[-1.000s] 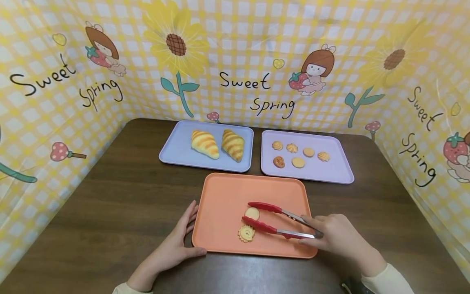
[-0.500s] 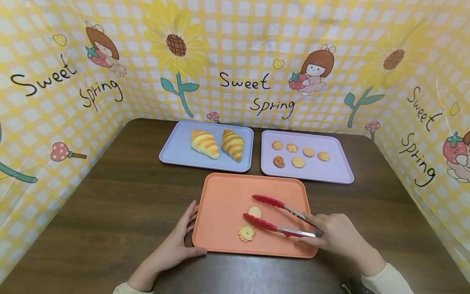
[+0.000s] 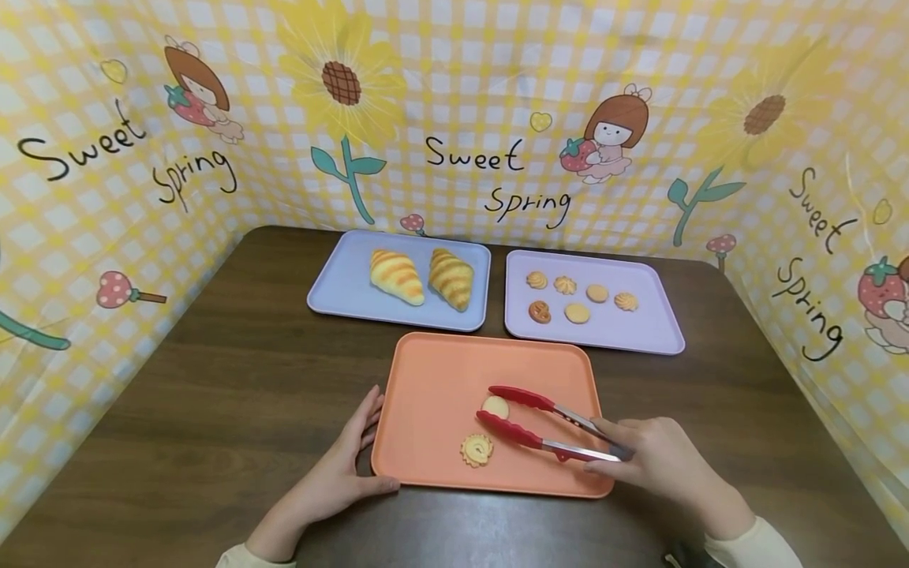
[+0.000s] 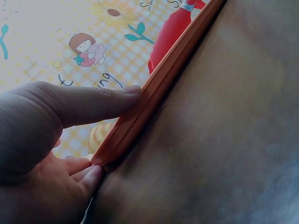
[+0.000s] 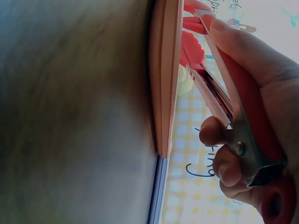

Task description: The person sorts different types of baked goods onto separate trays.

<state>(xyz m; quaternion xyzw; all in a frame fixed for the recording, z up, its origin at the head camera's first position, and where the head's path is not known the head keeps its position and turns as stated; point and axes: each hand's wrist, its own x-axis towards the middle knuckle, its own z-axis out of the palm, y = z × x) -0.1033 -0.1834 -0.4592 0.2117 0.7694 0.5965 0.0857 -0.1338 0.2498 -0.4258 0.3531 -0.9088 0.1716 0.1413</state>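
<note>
My right hand [image 3: 656, 457] grips a pair of tongs [image 3: 511, 430] with red scalloped tips, held low over the orange tray [image 3: 433, 379]. The tips are parted, one on each side of a small round pale cookie [image 3: 495, 407]; whether both touch it I cannot tell. Just below lies a ruffled cookie [image 3: 476, 450] on the same tray. At the tray's lower left corner rests my left hand [image 3: 337, 465], its thumb against the front rim and its straight fingers along the left side. The right wrist view shows fingers wrapped round the tongs' handles [image 5: 252, 107].
Behind on the left, a blue tray [image 3: 337, 292] bears two croissants [image 3: 396, 278]. Beside it stands a lilac tray [image 3: 656, 331] with several small cookies [image 3: 577, 313] and a pretzel-shaped one [image 3: 540, 312]. A checked cloth [image 3: 454, 87] encloses the brown table [image 3: 234, 379].
The tongs have shifted slightly right; their tips spread wider, then drew closer together again. The round cookie has slid a little up and right, away from the ruffled one. My left hand stays put.
</note>
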